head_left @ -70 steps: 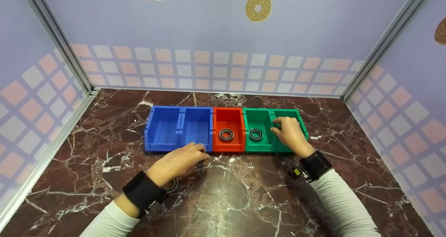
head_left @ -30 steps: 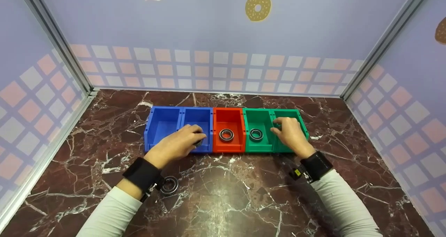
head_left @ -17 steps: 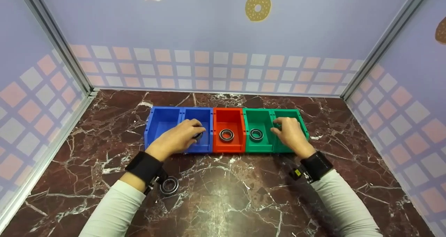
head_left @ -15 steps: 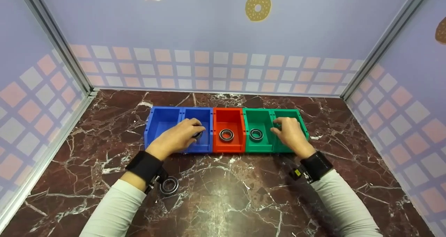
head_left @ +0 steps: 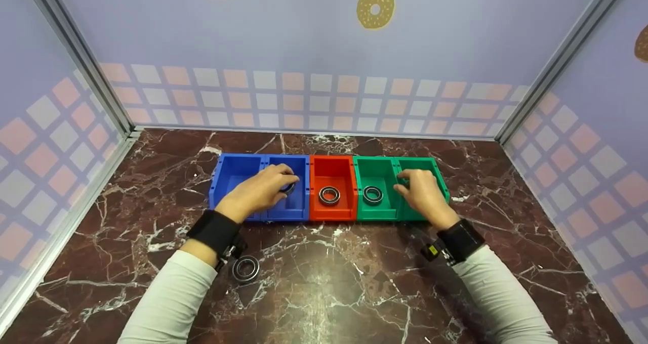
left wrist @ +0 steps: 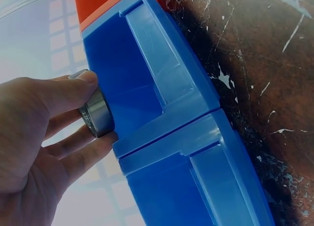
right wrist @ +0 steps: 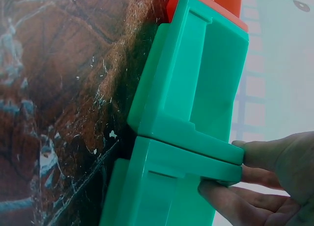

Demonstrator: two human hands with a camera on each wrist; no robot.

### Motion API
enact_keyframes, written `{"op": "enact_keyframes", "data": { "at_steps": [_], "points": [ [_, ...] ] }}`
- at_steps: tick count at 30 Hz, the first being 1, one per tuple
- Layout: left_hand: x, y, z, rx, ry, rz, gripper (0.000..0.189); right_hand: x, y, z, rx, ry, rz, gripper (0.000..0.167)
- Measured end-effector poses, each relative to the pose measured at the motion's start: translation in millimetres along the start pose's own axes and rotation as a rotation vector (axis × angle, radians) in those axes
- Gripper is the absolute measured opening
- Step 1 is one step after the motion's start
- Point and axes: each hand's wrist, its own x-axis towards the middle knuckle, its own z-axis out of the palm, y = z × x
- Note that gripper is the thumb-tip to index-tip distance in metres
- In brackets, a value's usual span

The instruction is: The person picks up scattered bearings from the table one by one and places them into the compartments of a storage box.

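Left hand (head_left: 263,188) pinching a bearing (left wrist: 102,114), now over the inner blue bin (head_left: 287,215) rather than before it, right hand (head_left: 423,191) unmoved, gripping the dividing wall of the green bins (head_left: 377,215)

Your left hand (left wrist: 34,125) pinches a metal ring (left wrist: 100,113) (smooth along its outer side) near one blue bin (left wrist: 164,57), which adjoins a second blue bin (left wrist: 216,169) and a red bin (left wrist: 93,5); marbled tabletop (left wrist: 267,84) lies alongside.
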Motion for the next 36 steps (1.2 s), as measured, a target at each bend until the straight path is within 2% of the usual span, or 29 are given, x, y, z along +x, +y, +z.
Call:
{"op": "enact_keyframes", "data": {
  "at_steps": [14, 25, 36],
  "points": [
    [13.7, -8.0, 10.8, -0.013, -0.017, -0.055, 0.047, 1.7, 1, -1, 0.003, -0.01, 0.002, 0.032],
    [18.9, -11.4, 17.4, 0.008, -0.002, -0.037, 0.045, 0.1, 1, -2, -0.003, -0.035, 0.012, 0.033],
    [25.5, -13.1, 26.2, 0.034, -0.045, -0.072, 0.045, 1.4, 0, 0, -0.004, -0.026, 0.021, 0.032]
  ]
}}
